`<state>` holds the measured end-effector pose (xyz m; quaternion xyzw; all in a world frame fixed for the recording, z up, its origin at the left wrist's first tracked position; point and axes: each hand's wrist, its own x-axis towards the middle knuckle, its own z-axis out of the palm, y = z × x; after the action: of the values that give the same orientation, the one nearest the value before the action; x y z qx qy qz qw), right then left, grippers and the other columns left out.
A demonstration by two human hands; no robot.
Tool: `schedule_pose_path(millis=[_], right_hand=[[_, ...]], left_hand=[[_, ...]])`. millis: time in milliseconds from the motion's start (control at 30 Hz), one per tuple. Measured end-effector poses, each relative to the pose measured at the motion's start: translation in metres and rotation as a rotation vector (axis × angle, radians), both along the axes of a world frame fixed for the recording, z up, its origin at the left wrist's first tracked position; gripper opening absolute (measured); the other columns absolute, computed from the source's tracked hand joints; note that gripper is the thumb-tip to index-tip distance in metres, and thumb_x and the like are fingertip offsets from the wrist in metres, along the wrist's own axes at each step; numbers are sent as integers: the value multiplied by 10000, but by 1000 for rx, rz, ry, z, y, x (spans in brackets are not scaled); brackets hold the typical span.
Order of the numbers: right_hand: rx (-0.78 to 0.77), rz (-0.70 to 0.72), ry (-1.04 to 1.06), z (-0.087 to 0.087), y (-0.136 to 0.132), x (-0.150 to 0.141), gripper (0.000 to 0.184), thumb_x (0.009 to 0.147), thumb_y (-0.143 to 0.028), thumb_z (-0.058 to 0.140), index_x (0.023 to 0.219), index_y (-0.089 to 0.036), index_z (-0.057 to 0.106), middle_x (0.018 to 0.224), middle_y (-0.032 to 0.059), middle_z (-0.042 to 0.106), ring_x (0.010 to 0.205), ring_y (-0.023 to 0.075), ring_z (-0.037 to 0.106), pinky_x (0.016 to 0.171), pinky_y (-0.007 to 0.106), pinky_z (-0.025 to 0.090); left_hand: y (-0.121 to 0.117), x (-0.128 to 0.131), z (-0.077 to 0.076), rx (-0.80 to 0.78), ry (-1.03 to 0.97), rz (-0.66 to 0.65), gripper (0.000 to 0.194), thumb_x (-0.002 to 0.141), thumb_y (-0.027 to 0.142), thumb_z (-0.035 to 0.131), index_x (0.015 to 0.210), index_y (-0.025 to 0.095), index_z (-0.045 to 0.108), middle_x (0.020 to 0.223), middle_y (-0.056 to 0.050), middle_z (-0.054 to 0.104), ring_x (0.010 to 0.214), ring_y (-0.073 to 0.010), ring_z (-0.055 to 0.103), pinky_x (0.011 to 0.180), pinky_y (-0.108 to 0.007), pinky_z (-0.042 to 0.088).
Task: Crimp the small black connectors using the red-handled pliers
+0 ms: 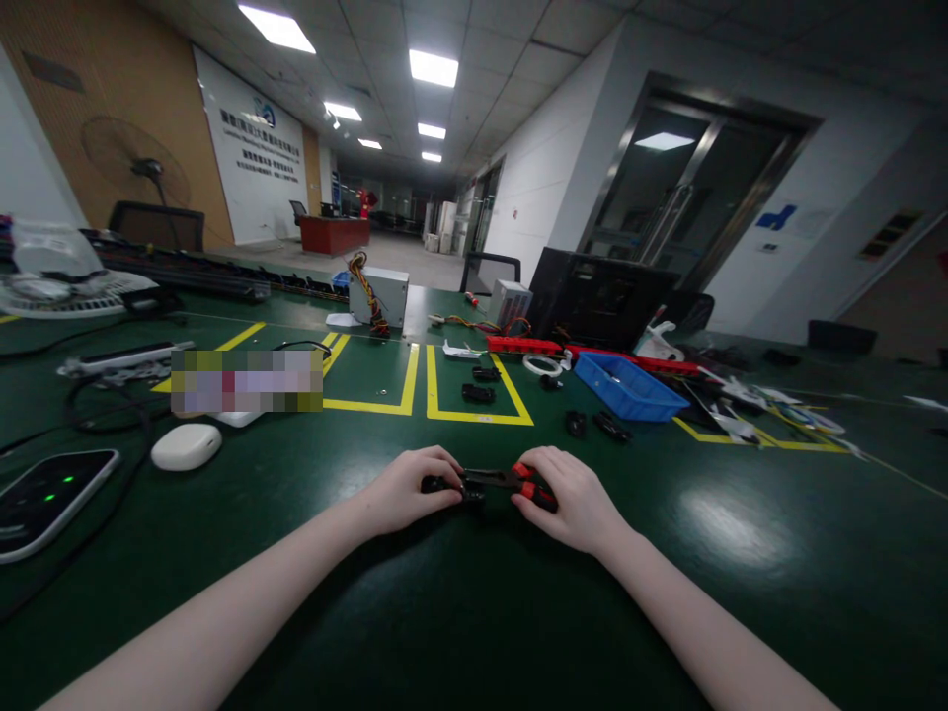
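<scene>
**Red-Handled Pliers and Small Black Part Meet Between Two Bare Hands**

A person works at a broad green table, both forearms reaching in from the near edge. The left hand holds the black part low over the tabletop, thumb and fingers drawn narrow around it. The right hand is closed about the red-and-black handles of the pliers, whose nose points left toward the other hand's fingertips. Whether the jaws bite on the black part or merely lie beside it cannot be told at this size.

Beyond the hands, two dark pieces lie inside a yellow tape outline, while two black pieces sit outside it to the right, near a blue tray. A white ring lies between the outline and the tray, just in front of a red strip.

To the left, a rounded white case rests near a dark device showing green lights. Farther back stand a metal box with bundled coloured wires and a large black case. A red desk occupies the background, under lit ceiling panels.
</scene>
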<state>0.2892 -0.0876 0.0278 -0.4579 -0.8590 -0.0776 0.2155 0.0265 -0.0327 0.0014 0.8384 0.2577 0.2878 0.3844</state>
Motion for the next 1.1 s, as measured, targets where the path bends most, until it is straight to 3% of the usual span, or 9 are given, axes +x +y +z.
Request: schedule_pose_path(millis=[167, 267, 367, 467, 567, 900, 1100], right_hand=[[81, 14, -61, 0, 4, 5, 311, 779, -441, 659, 967, -207, 576, 925, 70, 662, 924, 246, 613, 984, 509, 399], [78, 19, -98, -3, 6, 5, 324, 763, -453, 675, 955, -211, 575, 917, 63, 664, 916, 240, 614, 1018, 521, 367], [67, 25, -121, -4, 6, 4, 300, 784, -437, 655, 947, -200, 573, 897, 66, 660, 883, 228, 611, 981, 485, 397], [47, 12, -146, -5, 5, 3, 289, 791, -431, 644, 939, -193, 573, 866, 67, 648, 823, 220, 601, 818, 405, 463], [14, 10, -169, -5, 3, 2, 275, 799, -416, 637, 942, -190, 572, 864, 64, 639, 762, 199, 589, 685, 339, 456], [-94, 5, -183, 0, 1, -1, 230, 818, -384, 623, 929, -190, 570, 852, 52, 614, 731, 176, 573, 637, 302, 448], [-137, -12, -175, -1, 1, 0, 228, 829, -389, 610, 934, -189, 576, 870, 54, 597, 755, 179, 564, 646, 304, 459]], left_hand=[[0, -1, 2, 62, 42, -29, 122, 820, 206, 694, 940, 192, 710, 1090, -54, 651, 1015, -208, 615, 936, -365, 468], [0, -1, 1, 118, 76, -41, 115, 819, 208, 697, 933, 194, 707, 1082, -52, 659, 1004, -213, 611, 907, -364, 469], [0, -1, 0, 135, 80, -37, 101, 825, 204, 692, 924, 189, 703, 1087, -54, 658, 997, -210, 613, 898, -359, 469], [-1, -1, 0, 149, 80, -40, 97, 829, 202, 687, 923, 188, 702, 1088, -55, 659, 995, -208, 617, 902, -359, 469], [0, -1, 0, 142, 77, -47, 83, 829, 214, 688, 904, 186, 707, 1083, -56, 660, 991, -206, 620, 895, -356, 477], [1, -1, -3, 65, -36, -9, 101, 846, 195, 657, 928, 171, 709, 1092, -71, 664, 1009, -196, 636, 944, -353, 483], [0, -1, -1, 105, -14, -4, 111, 876, 184, 615, 931, 160, 709, 1082, -76, 669, 992, -188, 644, 932, -340, 497]])
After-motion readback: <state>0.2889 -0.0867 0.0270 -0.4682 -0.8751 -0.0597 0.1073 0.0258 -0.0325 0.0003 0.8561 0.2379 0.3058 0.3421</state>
